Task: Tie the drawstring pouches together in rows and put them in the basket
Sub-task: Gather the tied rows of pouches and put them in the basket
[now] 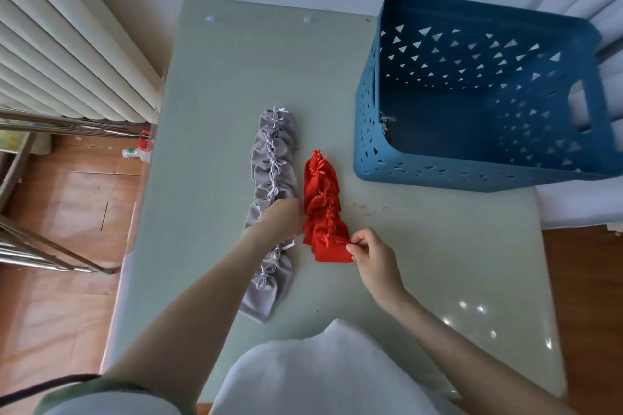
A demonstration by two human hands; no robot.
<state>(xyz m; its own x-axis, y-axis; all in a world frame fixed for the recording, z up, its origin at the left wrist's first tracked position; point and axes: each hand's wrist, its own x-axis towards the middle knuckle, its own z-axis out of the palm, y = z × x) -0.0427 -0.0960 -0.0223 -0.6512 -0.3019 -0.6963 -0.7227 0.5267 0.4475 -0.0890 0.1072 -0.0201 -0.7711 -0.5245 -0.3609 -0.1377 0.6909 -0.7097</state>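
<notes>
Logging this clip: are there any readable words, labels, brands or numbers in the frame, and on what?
No text can be read.
Blue basket: triangular cut-outs only, no lettering.
Grey pouches and red pouches: plain fabric, no print visible.
Bottle on the floor: too small to read.

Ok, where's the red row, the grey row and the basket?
red row [323, 199], head view, a middle pouch.
grey row [275, 158], head view, upper pouches.
basket [438, 121], head view, bare floor.
</notes>
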